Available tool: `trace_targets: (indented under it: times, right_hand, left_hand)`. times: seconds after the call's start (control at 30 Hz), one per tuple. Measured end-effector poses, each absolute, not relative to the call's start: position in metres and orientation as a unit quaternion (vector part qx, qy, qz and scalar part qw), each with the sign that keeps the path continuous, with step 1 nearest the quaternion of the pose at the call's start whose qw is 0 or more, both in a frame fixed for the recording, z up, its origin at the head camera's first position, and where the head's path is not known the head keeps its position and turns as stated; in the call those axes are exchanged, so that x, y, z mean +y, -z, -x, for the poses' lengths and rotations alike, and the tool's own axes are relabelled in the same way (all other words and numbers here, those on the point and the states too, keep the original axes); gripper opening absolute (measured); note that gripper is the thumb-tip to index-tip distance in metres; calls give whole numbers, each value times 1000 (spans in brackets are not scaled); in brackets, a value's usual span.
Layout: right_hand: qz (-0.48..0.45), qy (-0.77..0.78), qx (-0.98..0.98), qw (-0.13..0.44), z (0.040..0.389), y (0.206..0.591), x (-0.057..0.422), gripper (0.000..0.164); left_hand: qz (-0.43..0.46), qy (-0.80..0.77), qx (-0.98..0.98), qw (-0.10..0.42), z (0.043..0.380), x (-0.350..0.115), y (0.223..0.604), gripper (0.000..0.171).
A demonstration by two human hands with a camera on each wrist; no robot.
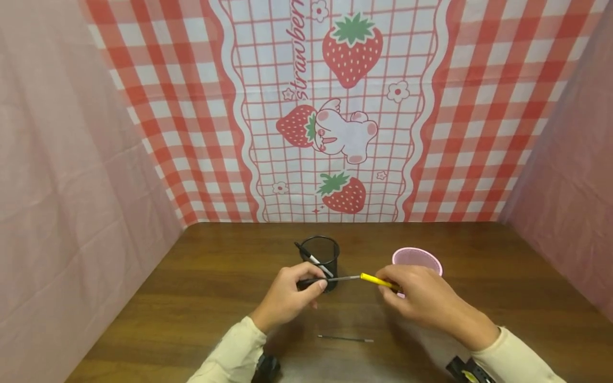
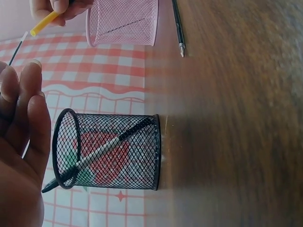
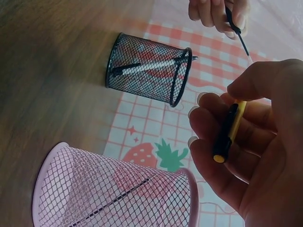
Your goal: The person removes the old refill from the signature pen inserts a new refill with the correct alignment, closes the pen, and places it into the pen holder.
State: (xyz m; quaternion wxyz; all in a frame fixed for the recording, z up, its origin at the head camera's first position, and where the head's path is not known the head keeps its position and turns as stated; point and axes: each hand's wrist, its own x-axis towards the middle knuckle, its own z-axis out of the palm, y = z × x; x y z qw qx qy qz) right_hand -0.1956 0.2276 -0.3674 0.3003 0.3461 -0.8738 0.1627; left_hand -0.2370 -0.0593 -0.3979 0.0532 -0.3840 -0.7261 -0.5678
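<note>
My left hand (image 1: pixel 289 292) pinches a black pen part (image 1: pixel 310 283), from which a thin refill (image 1: pixel 345 278) sticks out to the right. In my right hand (image 1: pixel 421 292) is a yellow pen barrel (image 1: pixel 375 280), pinched between thumb and fingers; the right wrist view shows its black clip (image 3: pixel 222 139). The refill's pale end lies right at the barrel's open mouth, with a small gap visible in the left wrist view. On the table below the hands lies a loose dark refill (image 1: pixel 346 339) with a metal tip (image 2: pixel 182 49).
Behind the left hand stands a black mesh cup (image 2: pixel 111 182) with a black-and-white pen (image 2: pixel 99 153) leaning in it. A pink mesh cup (image 3: pixel 61 179) stands behind the right hand, a thin dark stick (image 3: pixel 116 199) showing through its mesh. A strawberry-print cloth (image 1: pixel 335 106) hangs at the back.
</note>
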Motion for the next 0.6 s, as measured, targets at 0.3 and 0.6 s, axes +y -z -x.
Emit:
trace_targets:
  times: [0.3,0.6]
  right_hand:
    - [-371,-164,-861,306,197,366,226,17]
    - [-368,-159,-861,314,195,369,227,19]
  left_hand:
    - [382,557,-735,65,234,-59,395,3]
    - [391,550,-736,61,235,-57,399,5]
